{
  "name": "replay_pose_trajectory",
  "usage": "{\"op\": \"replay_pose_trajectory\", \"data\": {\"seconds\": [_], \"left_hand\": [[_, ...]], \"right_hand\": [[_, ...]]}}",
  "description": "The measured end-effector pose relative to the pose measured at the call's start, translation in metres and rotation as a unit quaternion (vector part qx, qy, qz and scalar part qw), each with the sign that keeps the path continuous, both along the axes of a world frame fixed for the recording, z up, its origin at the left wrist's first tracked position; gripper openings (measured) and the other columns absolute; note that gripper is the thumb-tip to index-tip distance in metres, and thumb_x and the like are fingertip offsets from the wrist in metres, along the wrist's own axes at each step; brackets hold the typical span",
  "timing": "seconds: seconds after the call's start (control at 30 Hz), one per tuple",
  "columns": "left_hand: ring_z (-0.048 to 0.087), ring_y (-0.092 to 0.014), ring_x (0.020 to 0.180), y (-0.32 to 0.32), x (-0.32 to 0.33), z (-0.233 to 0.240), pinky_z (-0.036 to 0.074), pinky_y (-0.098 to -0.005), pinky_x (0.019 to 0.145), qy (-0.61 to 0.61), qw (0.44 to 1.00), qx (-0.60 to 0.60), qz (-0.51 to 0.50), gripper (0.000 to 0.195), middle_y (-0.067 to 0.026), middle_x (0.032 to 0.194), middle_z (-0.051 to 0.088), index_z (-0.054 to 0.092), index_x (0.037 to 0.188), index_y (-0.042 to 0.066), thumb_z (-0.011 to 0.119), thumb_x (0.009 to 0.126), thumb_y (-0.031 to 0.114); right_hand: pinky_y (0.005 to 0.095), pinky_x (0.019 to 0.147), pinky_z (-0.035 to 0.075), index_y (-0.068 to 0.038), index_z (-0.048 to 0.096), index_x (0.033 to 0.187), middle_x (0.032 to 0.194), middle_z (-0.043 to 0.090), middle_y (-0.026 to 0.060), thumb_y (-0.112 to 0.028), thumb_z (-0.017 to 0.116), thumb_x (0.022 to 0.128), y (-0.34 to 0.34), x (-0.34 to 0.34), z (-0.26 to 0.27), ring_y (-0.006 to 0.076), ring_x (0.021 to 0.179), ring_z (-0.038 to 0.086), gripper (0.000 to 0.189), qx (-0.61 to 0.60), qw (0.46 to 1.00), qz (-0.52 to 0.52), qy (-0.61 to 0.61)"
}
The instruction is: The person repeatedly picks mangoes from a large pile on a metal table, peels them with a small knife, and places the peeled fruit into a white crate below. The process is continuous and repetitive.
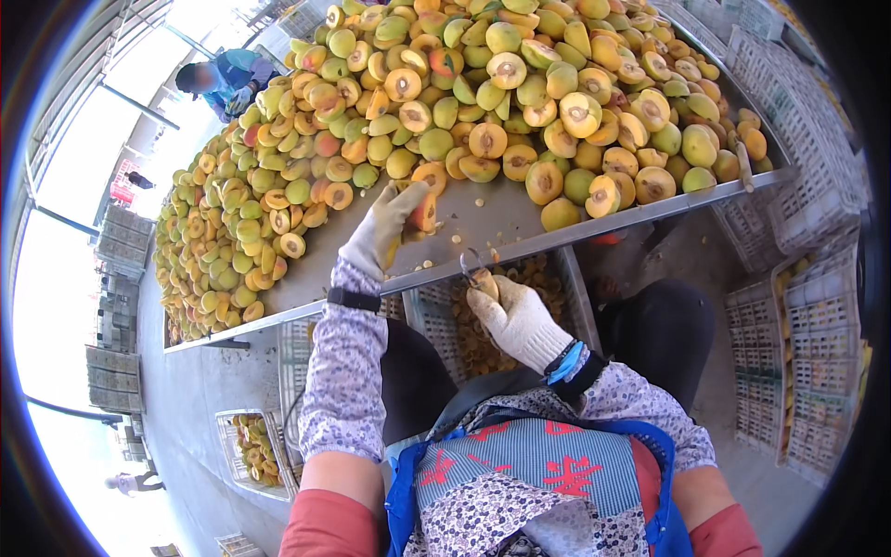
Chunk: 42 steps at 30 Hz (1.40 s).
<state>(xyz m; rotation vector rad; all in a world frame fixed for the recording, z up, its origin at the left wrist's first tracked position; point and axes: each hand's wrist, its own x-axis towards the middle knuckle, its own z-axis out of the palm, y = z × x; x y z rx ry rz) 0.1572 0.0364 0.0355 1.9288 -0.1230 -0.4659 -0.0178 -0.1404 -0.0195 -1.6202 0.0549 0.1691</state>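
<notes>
My left hand (391,217), in a pale work glove, grips a red-and-yellow peach half (422,213) just above the metal tabletop (487,209). Part of the fruit is hidden by the fingers. Lower and to the right, my right hand (523,317) wears a knitted white glove and is closed around the wooden handle of a pitting tool (484,281). Its curved metal blade (472,260) points up at the table's front rim. A large heap of halved yellow peaches (438,104) covers much of the table, many with cut faces showing.
Below the rim, between my knees, stands a plastic crate (433,313) holding peach pieces (536,278). Stacked crates (793,132) line the right side. Another crate (278,452) with fruit sits on the floor at left. A person (233,76) works beyond the heap.
</notes>
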Motion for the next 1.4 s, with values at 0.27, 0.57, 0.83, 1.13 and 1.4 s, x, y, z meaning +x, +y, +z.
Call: {"op": "replay_pose_trajectory", "data": {"seconds": [0.27,0.57,0.83,1.13,1.4], "left_hand": [[0.07,-0.015,0.088,-0.027,-0.092,0.006,0.053,-0.0223,0.065,0.072,0.97,-0.231,0.027,0.056,-0.0129,0.11,0.073,0.064,0.128,-0.001,0.043,0.108,0.046],[0.07,-0.017,0.088,-0.031,-0.113,0.002,0.056,-0.0266,0.074,0.001,0.985,-0.167,0.046,0.059,-0.0156,0.1,0.074,0.067,0.119,-0.004,0.033,0.111,0.044],[0.07,-0.021,0.092,-0.039,-0.126,-0.021,0.056,-0.0305,0.084,-0.165,0.965,-0.19,0.073,0.061,-0.0165,0.101,0.074,0.067,0.116,-0.006,0.029,0.113,0.042],[0.068,-0.025,0.079,-0.036,-0.12,-0.014,0.059,-0.0377,0.076,0.075,0.915,-0.37,0.144,0.061,-0.0154,0.093,0.069,0.067,0.111,-0.002,0.042,0.107,0.053],[0.063,-0.02,0.062,-0.049,-0.127,-0.012,0.055,-0.0331,0.06,0.042,0.957,-0.226,0.177,0.06,-0.0127,0.076,0.066,0.067,0.083,-0.001,0.044,0.107,0.049]], "right_hand": [[0.0491,0.075,0.054,-0.002,0.067,0.107,0.09,0.071,0.0258,-0.037,0.06,0.1,0.001,0.001,0.013,0.0463,0.087,0.068,0.036,-0.121,0.988,-0.047,-0.085],[0.0505,0.078,0.054,-0.002,0.066,0.111,0.093,0.071,0.0252,-0.038,0.058,0.1,-0.009,-0.003,0.022,0.0456,0.09,0.068,0.039,-0.234,0.971,0.046,-0.026],[0.0402,0.083,0.054,0.002,0.068,0.114,0.099,0.073,0.0242,-0.032,0.059,0.103,0.011,-0.008,-0.007,0.0374,0.094,0.071,0.036,0.016,0.998,0.052,-0.026],[0.0404,0.082,0.053,0.004,0.069,0.106,0.095,0.073,0.0232,-0.037,0.055,0.105,0.008,-0.006,-0.002,0.0359,0.09,0.07,0.043,-0.095,0.994,0.052,-0.034],[0.0275,0.04,0.035,-0.012,0.052,0.084,0.062,0.043,-0.0036,-0.059,0.046,0.106,0.005,-0.022,0.019,0.0088,0.043,0.037,0.052,0.315,0.887,0.173,0.29]]}}
